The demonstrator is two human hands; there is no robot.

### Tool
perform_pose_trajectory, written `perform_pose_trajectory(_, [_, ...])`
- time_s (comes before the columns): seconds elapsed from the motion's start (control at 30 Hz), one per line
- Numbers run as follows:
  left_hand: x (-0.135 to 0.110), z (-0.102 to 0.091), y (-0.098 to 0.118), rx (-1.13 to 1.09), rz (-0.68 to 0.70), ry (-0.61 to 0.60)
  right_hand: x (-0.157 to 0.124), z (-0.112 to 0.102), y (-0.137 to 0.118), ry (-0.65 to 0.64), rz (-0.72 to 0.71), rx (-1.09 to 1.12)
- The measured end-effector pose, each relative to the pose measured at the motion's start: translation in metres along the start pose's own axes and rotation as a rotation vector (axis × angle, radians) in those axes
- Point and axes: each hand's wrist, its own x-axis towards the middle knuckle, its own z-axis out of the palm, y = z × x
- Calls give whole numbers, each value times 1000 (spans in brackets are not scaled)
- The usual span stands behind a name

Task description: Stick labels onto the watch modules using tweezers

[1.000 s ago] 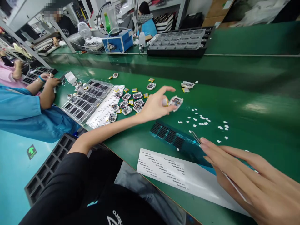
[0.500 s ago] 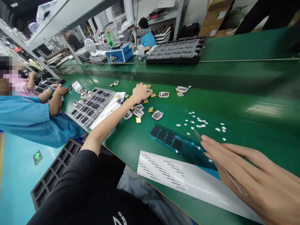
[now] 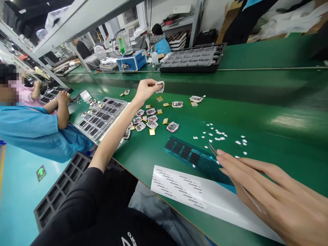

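**Left hand (image 3: 146,90) holds a white-rimmed casing (image 3: 160,87) over the bench (image 3: 256,106), tweezers (image 3: 213,149) in the right hand (image 3: 263,196)**

The left grip is narrow, thumb and fingers pinched on the casing's side, which is tilted up above the middle of the bench. A yellow-edged flat piece (image 3: 159,98) shows just below it; whether that hangs clear or rests on the bench cannot be told.

The right grip is closed around the tweezers, toward the bench's near right corner. Their tips point at scattered white tabs (image 3: 222,138); whether they pinch anything is too small to tell.

Below the tips lies a blue film (image 3: 210,171) bearing rows of black strips (image 3: 181,149). A printed white sheet (image 3: 176,186) runs along the near edge, beside the film.

More casings (image 3: 152,124) and yellow-edged pieces lie grouped between the left forearm and the bench's middle. Beyond that forearm, a clear tray (image 3: 81,123) of dark squares reaches toward the near edge, close to a co-worker's blue sleeve (image 3: 30,124).
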Motion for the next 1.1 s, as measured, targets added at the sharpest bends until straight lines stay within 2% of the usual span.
perform_pose_trajectory(0.03, [-8,-4,7,-107,16,-7,-2,1,-1,8,9,7])
perform_pose_trajectory(0.07, [-18,-7,15,-307,28,-41,-5,2,-2,23,20,21])
perform_pose_trajectory(0.13, [-45,-6,31,-702,18,-162,-8,3,-6,48,60,74])
perform_pose_trajectory(0.2, [-80,5,45,-884,-23,-300,-9,3,-11,52,133,130])
perform_pose_trajectory(0.3, [-131,29,60,-853,-32,-594,-6,3,-19,63,334,198])
perform_pose_trajectory(0.37, [-158,44,66,-750,52,-766,-4,6,-23,81,415,204])
perform_pose_trajectory(0.43, [-178,54,68,-620,198,-849,-1,8,-24,78,410,168])
perform_pose_trajectory(0.5, [-190,58,69,-502,333,-866,2,10,-25,31,375,123])
perform_pose_trajectory(0.57, [-195,58,69,-439,398,-862,4,10,-25,5,329,109])
perform_pose_trajectory(0.9, [-199,55,63,-480,316,-842,-7,10,-30,-67,306,167])
perform_pose_trajectory(1.1, [-200,53,62,-381,359,-849,-8,4,-31,-236,239,252])
